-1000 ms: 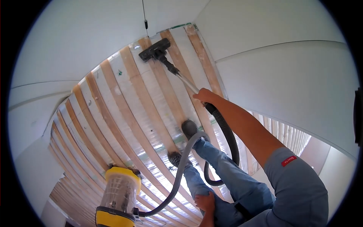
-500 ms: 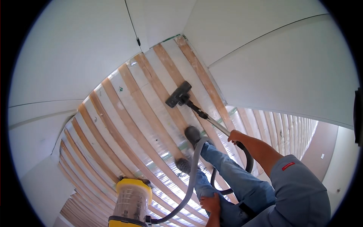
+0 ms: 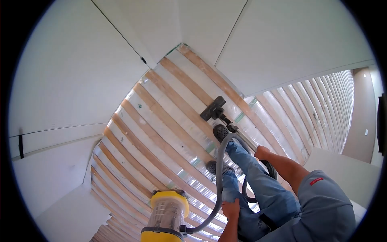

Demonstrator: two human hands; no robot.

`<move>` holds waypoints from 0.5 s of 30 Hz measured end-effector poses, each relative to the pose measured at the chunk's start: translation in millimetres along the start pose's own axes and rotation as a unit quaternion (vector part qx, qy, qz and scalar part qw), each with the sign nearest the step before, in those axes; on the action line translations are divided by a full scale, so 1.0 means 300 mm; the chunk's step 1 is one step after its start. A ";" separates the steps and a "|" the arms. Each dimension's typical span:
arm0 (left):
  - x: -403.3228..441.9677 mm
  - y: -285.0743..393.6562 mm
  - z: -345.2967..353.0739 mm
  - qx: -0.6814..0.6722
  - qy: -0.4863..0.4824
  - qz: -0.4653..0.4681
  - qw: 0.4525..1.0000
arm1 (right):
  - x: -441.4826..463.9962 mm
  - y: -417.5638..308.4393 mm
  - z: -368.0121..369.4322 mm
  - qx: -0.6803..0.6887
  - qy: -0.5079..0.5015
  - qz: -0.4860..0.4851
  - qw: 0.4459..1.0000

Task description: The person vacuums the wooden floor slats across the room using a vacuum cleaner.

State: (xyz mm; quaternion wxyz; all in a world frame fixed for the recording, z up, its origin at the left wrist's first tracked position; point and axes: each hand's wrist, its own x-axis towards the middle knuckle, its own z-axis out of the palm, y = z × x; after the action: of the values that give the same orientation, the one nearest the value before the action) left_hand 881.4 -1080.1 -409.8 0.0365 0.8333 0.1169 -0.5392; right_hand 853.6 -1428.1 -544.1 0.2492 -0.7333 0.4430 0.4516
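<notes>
My right hand (image 3: 262,153) is closed around the metal tube of a vacuum cleaner wand (image 3: 246,140), near where the dark hose end joins it. At the wand's far end, the black floor head (image 3: 213,108) lies across the wooden strips, just ahead of my feet. My left hand (image 3: 231,209) rests on my left thigh, its fingers bent over the jeans and holding no tool. A grey hose (image 3: 219,177) arcs in front of my legs from the yellow-topped vacuum canister (image 3: 166,213) at my left.
Wooden battens (image 3: 161,121) run in parallel across the floor, with silvery sheeting between them. A white wall panel (image 3: 72,68) borders the left, another white panel (image 3: 290,44) the right. My dark perforated shoes (image 3: 220,132) stand on the battens.
The floor head has been drawn back closer to my shoes. My right hand stays on the wand and my left on the thigh. The whole view has shifted and turned.
</notes>
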 end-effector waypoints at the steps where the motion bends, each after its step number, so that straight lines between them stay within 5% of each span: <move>1: -0.005 -0.026 0.017 0.006 0.002 0.003 1.000 | -0.018 -0.006 -0.014 0.001 0.001 -0.001 1.000; 11: -0.089 -0.046 0.119 0.048 0.013 -0.003 0.999 | 0.051 0.042 -0.126 0.040 0.112 -0.020 0.993; 15: -0.133 -0.014 0.210 0.112 0.033 -0.016 0.993 | 0.157 0.121 -0.131 0.056 0.065 -0.010 0.996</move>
State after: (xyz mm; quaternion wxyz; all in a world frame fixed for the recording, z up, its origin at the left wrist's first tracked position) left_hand 808.7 -1094.0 -399.4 -0.0700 0.8476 0.0704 -0.5213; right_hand 848.4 -1495.7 -566.2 0.2652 -0.7503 0.4756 0.3748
